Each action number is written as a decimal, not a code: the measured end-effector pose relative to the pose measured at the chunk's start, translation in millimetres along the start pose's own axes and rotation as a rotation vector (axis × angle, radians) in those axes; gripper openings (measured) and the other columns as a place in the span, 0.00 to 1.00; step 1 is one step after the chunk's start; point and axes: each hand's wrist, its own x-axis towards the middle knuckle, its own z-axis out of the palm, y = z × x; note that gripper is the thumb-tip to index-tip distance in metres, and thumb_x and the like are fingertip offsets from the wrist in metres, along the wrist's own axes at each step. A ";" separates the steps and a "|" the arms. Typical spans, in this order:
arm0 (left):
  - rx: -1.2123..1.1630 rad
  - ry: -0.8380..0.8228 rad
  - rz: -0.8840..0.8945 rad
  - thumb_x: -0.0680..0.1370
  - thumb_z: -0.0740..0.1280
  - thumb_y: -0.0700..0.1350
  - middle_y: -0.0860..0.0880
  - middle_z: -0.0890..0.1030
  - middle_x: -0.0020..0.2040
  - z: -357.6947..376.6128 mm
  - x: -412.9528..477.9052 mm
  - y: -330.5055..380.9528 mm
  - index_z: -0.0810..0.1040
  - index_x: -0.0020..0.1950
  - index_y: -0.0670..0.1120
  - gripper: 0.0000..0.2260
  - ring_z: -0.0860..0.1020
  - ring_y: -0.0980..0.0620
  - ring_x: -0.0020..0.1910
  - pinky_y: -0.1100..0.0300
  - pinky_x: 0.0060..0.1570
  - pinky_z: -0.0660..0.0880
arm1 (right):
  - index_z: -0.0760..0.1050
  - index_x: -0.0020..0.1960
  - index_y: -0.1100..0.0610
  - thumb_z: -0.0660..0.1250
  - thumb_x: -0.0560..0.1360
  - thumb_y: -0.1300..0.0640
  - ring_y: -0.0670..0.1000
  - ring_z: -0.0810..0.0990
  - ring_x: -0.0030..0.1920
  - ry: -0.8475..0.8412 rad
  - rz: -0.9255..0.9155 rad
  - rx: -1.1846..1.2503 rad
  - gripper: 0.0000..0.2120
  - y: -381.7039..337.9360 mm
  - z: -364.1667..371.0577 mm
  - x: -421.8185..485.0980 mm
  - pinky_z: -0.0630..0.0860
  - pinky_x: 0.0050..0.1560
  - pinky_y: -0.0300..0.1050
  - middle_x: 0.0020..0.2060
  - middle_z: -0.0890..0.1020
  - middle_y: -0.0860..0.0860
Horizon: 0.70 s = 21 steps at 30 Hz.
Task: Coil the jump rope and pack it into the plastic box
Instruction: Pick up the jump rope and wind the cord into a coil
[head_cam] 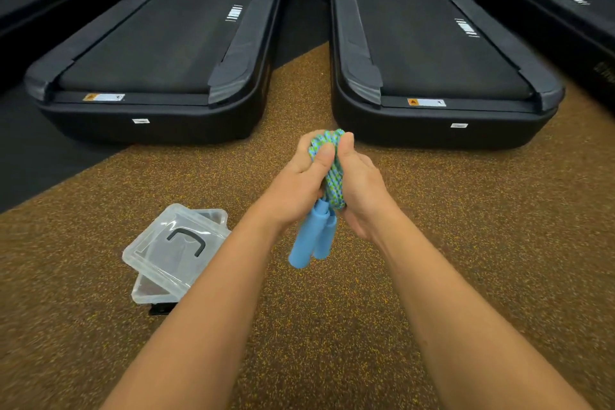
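Both hands meet at the centre of the frame, held up over the floor. The left hand (299, 176) grips the bundled jump rope (329, 170), fingers curled around it and thumb pressed across the top of the coils. The right hand (357, 183) closes on the same bundle from the other side, thumb up against the top loop, palm cupping the cord. The cord is blue-green braided, gathered into a tight bunch of loops between the two palms. Two light blue handles (312, 236) hang down side by side below the hands, touching each other, tilted slightly toward lower left.

The plastic box (149, 289) sits on the floor at lower left of the frame, well apart from the hands, partly hidden behind the left forearm. Its clear lid (159, 243), with a dark handle on it, lies across the top, skewed, not lined up with the box.

The floor (466, 243) is brown speckled rubber. Two black treadmills fill the upper frame, one upper left (159, 43), one upper right (432, 43).
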 end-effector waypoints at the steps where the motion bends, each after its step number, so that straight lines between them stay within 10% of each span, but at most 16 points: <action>1: 0.049 0.017 0.030 0.81 0.57 0.55 0.56 0.76 0.44 -1.1 1.5 -3.3 0.67 0.66 0.52 0.15 0.75 0.63 0.38 0.62 0.44 0.72 | 0.81 0.43 0.58 0.54 0.80 0.46 0.63 0.76 0.45 0.011 0.019 0.034 0.22 0.9 2.8 0.5 0.74 0.52 0.59 0.41 0.81 0.62; 5: 0.193 0.136 0.122 0.75 0.56 0.59 0.59 0.77 0.49 -1.8 1.5 -9.5 0.66 0.63 0.55 0.18 0.77 0.56 0.52 0.47 0.63 0.69 | 0.73 0.58 0.70 0.59 0.71 0.52 0.71 0.75 0.59 0.002 0.099 0.086 0.25 1.1 11.9 2.0 0.69 0.62 0.70 0.57 0.75 0.73; 9: 0.153 0.212 0.140 0.74 0.58 0.61 0.56 0.78 0.51 -4.4 -1.6 -9.7 0.67 0.63 0.53 0.21 0.78 0.52 0.54 0.45 0.62 0.71 | 0.73 0.60 0.69 0.60 0.75 0.55 0.67 0.78 0.58 -0.067 0.128 0.143 0.21 8.3 8.7 7.0 0.73 0.62 0.62 0.57 0.78 0.69; 13: -0.086 0.197 0.075 0.75 0.60 0.51 0.48 0.77 0.53 -8.0 -7.3 -5.3 0.68 0.65 0.44 0.20 0.76 0.52 0.53 0.48 0.62 0.72 | 0.80 0.52 0.58 0.61 0.78 0.56 0.51 0.84 0.43 -0.123 0.093 0.190 0.11 10.8 11.4 3.9 0.81 0.43 0.44 0.43 0.84 0.54; 21: -0.197 0.160 0.022 0.82 0.57 0.41 0.50 0.75 0.46 -24.6 -18.3 11.8 0.68 0.63 0.44 0.10 0.75 0.57 0.45 0.62 0.49 0.74 | 0.54 0.76 0.49 0.53 0.82 0.60 0.48 0.75 0.63 -0.392 0.032 0.041 0.24 10.7 20.0 -15.2 0.73 0.63 0.44 0.69 0.72 0.53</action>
